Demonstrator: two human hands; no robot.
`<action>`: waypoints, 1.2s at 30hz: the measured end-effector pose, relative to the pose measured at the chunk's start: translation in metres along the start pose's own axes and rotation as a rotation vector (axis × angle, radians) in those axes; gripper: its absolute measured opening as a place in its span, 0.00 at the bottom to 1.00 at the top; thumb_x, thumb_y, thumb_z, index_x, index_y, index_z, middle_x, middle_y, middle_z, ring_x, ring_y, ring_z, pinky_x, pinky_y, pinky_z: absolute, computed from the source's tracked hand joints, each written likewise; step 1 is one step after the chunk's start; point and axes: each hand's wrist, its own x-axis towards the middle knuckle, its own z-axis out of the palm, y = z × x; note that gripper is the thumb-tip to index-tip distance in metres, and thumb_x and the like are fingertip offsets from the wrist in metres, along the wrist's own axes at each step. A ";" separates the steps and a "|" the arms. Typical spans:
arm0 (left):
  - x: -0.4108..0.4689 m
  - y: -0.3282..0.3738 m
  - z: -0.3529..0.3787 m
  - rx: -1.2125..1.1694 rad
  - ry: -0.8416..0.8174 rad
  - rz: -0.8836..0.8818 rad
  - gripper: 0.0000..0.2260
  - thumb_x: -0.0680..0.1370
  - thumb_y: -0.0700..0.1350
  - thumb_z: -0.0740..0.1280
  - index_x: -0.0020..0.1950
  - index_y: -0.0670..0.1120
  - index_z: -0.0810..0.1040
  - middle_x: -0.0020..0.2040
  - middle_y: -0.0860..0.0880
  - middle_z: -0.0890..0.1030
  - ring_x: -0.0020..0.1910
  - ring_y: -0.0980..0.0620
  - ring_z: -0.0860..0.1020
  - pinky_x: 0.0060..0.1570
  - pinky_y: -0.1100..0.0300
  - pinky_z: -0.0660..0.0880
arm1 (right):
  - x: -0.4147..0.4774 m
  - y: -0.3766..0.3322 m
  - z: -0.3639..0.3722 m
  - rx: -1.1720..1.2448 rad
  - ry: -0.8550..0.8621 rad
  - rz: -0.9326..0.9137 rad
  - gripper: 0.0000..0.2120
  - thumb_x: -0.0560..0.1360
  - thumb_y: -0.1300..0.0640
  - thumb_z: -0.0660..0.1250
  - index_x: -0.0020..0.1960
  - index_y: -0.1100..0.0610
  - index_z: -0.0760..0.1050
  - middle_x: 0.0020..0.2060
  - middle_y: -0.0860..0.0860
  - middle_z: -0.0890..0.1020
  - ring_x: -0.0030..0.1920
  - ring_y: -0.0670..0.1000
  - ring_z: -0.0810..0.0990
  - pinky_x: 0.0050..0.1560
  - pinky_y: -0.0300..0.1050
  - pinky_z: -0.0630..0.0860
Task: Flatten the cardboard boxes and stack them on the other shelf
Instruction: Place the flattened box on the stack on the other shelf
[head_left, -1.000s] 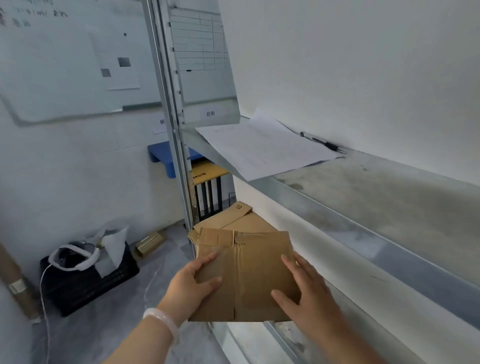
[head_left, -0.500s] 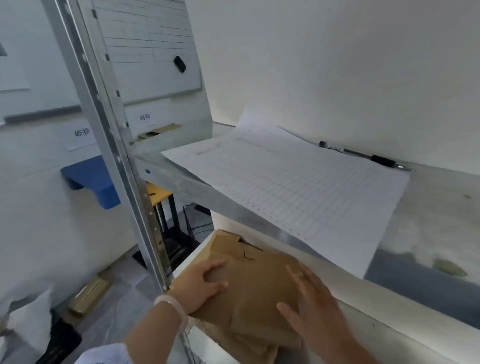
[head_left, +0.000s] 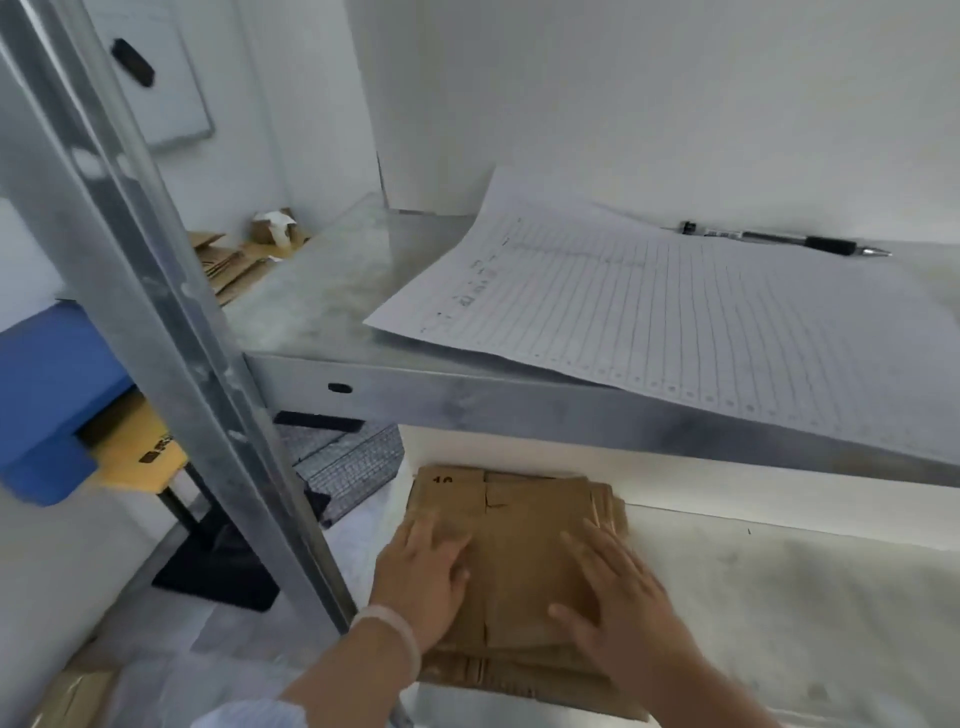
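A stack of flattened brown cardboard boxes (head_left: 524, 545) lies on the lower metal shelf (head_left: 779, 597), at its left end. My left hand (head_left: 423, 577) lies flat on the top box's left side, fingers spread. On the right side rests my right hand (head_left: 618, 603), palm down as well. Neither hand grips anything. A white band circles my left wrist.
The upper shelf (head_left: 467, 400) overhangs the stack and carries a lined paper sheet (head_left: 675, 317) and a black pen (head_left: 784, 243). A steel upright (head_left: 171, 322) stands just left of my left arm. More cardboard pieces (head_left: 234, 260) lie far left on the upper shelf.
The flat box went from held in the air in front of the rack to lying on the stack on the lower shelf. Both hands now press flat on top.
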 end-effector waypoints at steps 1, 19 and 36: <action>0.001 0.000 0.004 0.010 -0.013 0.087 0.20 0.79 0.56 0.56 0.71 0.61 0.65 0.75 0.52 0.59 0.73 0.48 0.58 0.71 0.53 0.61 | -0.001 -0.002 0.005 -0.028 -0.006 0.009 0.34 0.76 0.34 0.55 0.78 0.39 0.47 0.78 0.40 0.44 0.77 0.44 0.41 0.74 0.41 0.41; 0.032 -0.001 0.036 0.148 -0.158 0.354 0.39 0.71 0.73 0.35 0.78 0.55 0.42 0.77 0.53 0.36 0.77 0.51 0.39 0.74 0.49 0.35 | 0.036 0.006 0.062 -0.258 -0.149 0.107 0.43 0.67 0.23 0.29 0.73 0.45 0.25 0.76 0.46 0.31 0.73 0.47 0.25 0.73 0.50 0.29; 0.028 0.002 0.042 0.122 -0.070 0.215 0.37 0.73 0.71 0.37 0.78 0.54 0.39 0.79 0.50 0.39 0.77 0.51 0.38 0.74 0.48 0.36 | 0.043 0.023 0.063 -0.210 -0.083 0.144 0.42 0.69 0.23 0.33 0.74 0.44 0.26 0.75 0.42 0.31 0.73 0.42 0.27 0.74 0.46 0.32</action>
